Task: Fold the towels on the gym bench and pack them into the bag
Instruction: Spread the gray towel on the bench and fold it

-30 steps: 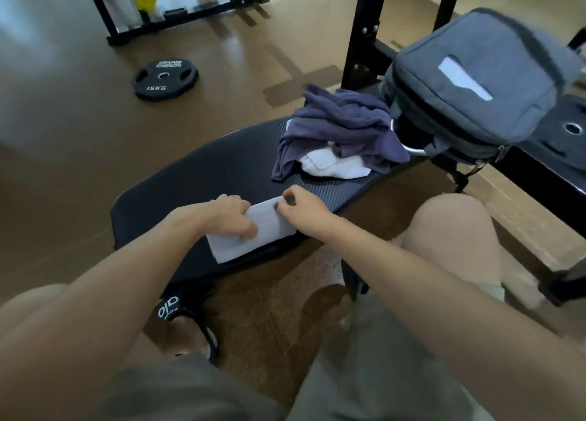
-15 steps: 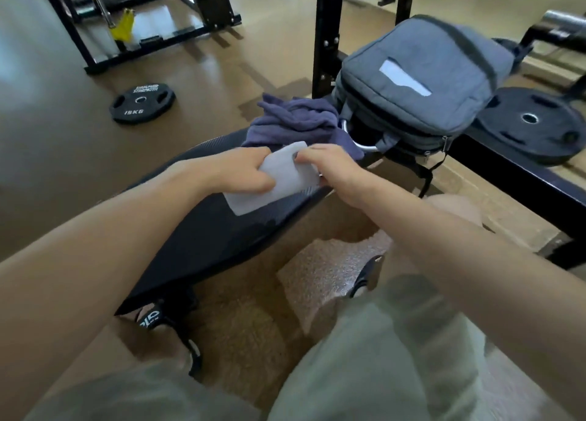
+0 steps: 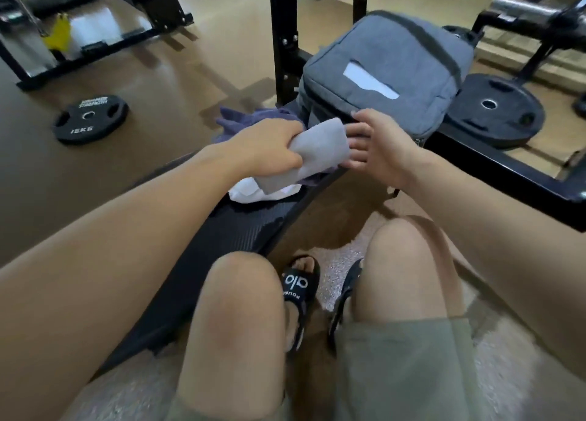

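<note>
Fingers of our left hand, curled round the folded pale-grey cloth towel, have carried it off the black padded bench to our right hand's spread fingertips at the grey fabric bag, so packing begins.

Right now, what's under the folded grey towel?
Under the folded grey towel held in the left hand lies a white towel on the bench; most of it is covered.
</note>
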Motion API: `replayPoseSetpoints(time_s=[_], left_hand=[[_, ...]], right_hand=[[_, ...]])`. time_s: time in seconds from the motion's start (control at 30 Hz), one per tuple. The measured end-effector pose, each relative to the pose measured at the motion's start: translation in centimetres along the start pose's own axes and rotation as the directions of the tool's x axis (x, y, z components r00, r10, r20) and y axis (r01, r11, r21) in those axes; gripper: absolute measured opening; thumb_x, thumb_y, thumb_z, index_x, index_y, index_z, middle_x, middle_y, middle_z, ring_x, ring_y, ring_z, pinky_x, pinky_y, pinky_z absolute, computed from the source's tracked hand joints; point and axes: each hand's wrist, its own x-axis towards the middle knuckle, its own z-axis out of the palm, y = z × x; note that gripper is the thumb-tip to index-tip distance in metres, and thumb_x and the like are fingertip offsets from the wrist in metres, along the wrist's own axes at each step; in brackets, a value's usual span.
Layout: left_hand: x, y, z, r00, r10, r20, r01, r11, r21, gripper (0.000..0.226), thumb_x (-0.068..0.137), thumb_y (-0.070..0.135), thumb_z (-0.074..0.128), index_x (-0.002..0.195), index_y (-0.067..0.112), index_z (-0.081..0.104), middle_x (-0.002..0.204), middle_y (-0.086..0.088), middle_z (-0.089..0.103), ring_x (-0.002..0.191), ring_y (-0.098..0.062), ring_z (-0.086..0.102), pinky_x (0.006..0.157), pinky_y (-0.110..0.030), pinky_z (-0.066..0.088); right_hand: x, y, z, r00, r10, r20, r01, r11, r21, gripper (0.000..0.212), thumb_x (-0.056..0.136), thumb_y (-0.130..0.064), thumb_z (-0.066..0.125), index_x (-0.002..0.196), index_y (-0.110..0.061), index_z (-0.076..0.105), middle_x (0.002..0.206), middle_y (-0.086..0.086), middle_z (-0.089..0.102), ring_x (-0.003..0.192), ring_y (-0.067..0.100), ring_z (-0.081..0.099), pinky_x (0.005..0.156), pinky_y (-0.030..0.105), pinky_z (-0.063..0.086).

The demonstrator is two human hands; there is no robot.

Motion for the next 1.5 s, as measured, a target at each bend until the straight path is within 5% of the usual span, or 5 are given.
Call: replayPoseSetpoints(time_s=[0.27,0.47,0.73,1.4,1.5], left_hand=[[4.7,-0.6,3.2,0.951,0.299,0.075,-0.308,0.917,0.254,0.029,0.089,0.033,0.059,0.114,0.020,0.054,0.116,-0.004,0.053,0.102,-0.027,0.055,0.080,-0.047,0.050],[5.8,-0.2,5.5,0.917,0.341,0.205,-0.398,0.809,0.433,0.046,0.092,0.037,0.057,0.135,0.022,0.051,0.144,-0.005,0.049,0.123,-0.027,0.053,0.090,-0.040,0.050],[9.2,3.1,5.4,0.960,0.157,0.230,-0.244,0.873,0.422,0.037,0.097,0.030,0.051,0.131,0.017,0.051,0.170,-0.014,-0.003,0.115,-0.032,0.062,0.070,-0.036,0.038],[14.6,4.4,7.9,0.923,0.064,0.379,-0.227,0.887,0.403,0.037,0.099,0.027,0.044,0.133,0.015,0.050,0.136,-0.008,0.058,0.121,-0.030,0.057,0.084,-0.042,0.044],[15.2,3.8,6.4,0.928,0.107,0.356,-0.232,0.914,0.332,0.030,0.098,0.029,0.048,0.125,0.016,0.052,0.127,-0.010,0.062,0.113,-0.032,0.060,0.078,-0.038,0.043]], right_hand=[[4.4,1.7,-2.1,0.935,0.290,-0.204,-0.211,0.918,0.336,0.014,0.096,-0.005,0.043,0.085,-0.013,0.040,0.053,0.002,0.041,0.042,0.008,0.020,0.051,0.020,0.020],[4.7,0.5,-2.2,0.904,0.277,-0.325,-0.051,0.826,0.562,0.004,0.096,-0.011,0.058,0.099,-0.009,0.057,0.089,0.010,0.067,0.088,0.021,0.067,0.087,0.030,0.052],[4.1,-4.3,-3.2,0.945,0.122,-0.302,0.181,0.575,0.798,0.004,0.095,0.003,0.055,0.094,0.000,0.058,0.095,0.017,0.064,0.072,0.020,0.066,0.082,0.026,0.057],[4.5,-9.4,-6.0,0.971,0.001,-0.241,0.222,0.385,0.896,0.028,0.089,-0.001,0.067,0.115,0.002,0.058,0.117,0.018,0.059,0.101,0.029,0.067,0.088,0.035,0.057],[4.6,-8.9,-5.2,0.988,0.004,-0.154,0.125,0.564,0.816,0.048,0.085,-0.015,0.075,0.127,-0.001,0.057,0.116,0.017,0.059,0.114,0.031,0.064,0.094,0.042,0.055]])
